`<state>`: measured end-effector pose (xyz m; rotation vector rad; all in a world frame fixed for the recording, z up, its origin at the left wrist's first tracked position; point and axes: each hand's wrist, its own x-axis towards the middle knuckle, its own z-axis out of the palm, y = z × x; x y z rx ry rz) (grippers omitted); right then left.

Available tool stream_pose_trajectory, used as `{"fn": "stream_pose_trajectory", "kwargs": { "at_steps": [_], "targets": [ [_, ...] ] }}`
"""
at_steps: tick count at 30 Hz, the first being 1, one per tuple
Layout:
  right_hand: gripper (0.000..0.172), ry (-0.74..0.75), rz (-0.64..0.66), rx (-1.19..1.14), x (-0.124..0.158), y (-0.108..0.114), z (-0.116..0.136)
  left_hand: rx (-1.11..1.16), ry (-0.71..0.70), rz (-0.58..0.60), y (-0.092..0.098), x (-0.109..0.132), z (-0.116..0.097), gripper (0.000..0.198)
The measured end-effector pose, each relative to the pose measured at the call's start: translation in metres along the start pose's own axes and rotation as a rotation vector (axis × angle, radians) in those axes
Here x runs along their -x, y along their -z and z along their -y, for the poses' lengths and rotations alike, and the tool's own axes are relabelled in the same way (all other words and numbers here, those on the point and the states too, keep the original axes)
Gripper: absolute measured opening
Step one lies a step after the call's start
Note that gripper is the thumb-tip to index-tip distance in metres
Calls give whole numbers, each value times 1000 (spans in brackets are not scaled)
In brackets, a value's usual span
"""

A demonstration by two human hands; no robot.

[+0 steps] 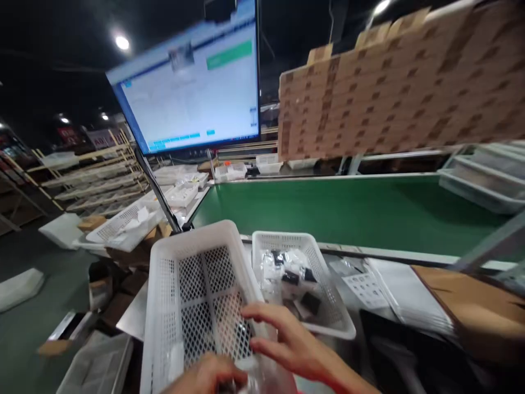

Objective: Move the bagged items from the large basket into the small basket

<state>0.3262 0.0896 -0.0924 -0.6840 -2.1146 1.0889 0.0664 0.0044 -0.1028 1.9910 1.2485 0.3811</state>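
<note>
**While the right hand (pixel 293 345) curls at a white basket (pixel 192 298)**

Its fingers (pixel 262 313) lie against the rim, grip unclear. The left hand (pixel 203 376), half out of view, sits low beside a clear bag (pixel 266 377). Bagged black parts (pixel 292 279) lie in a second basket (pixel 283 236) alongside.

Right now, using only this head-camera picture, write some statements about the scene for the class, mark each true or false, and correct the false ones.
1. The fingers of the right hand lie over the near white plastic mesh basket. True.
2. The farther white mesh basket holds clear plastic packets with black items. True.
3. The conveyor belt is blue. False: it is green.
4. The monitor is switched off. False: its screen is lit and shows a page.
5. Stacked brown cartons stand beyond the belt, right of the monitor. True.
</note>
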Motion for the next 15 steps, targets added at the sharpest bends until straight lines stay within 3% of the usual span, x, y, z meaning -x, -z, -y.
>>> {"fn": "stream_pose_trajectory", "kwargs": {
  "at_steps": [2,4,5,7,10,13,15],
  "targets": [
    [70,-18,59,-80,-3,-8,4,85,-19,-140,-1,4,-3,30],
    [99,-23,96,-240,-5,-19,6,179,-149,-338,1,2,-14,29],
    [103,-15,91,-328,-6,-26,7,205,-239,-425,2,-1,-21,28],
    [90,2,29,-449,-7,-37,12,179,-383,-545,2,-7,-31,24],
    [57,-89,-52,-533,-9,-45,19,-11,-392,-692,-5,-11,-24,31],
    [49,-227,-115,-672,-12,-37,12,-151,-288,-670,-12,1,14,64],
    [60,-250,-299,-637,-19,-20,-2,-231,-175,-516,-9,10,44,78]
  ]
}}
